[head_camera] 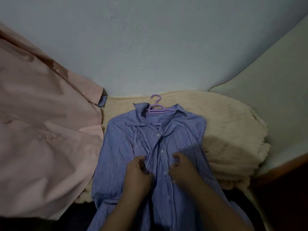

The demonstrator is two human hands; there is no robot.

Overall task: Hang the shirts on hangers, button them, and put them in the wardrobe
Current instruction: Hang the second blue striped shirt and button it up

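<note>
A blue-and-white striped shirt [181,140] lies face up on a cream fleece blanket [230,130], its collar at the far end. A lilac plastic hanger [156,107] sits inside the collar, hook pointing away from me. The upper white buttons look fastened. My left hand [138,174] pinches the left edge of the front placket at mid-chest. My right hand [180,167] grips the right edge beside a white button, fingers curled into the cloth. Both hands are close together on the shirt's centre line.
A pink shirt [43,130] is spread out at the left, overlapping the blanket's edge. A pale blue wall [150,47] stands behind. A cream surface [275,97] with a wooden edge [283,169] lies at the right.
</note>
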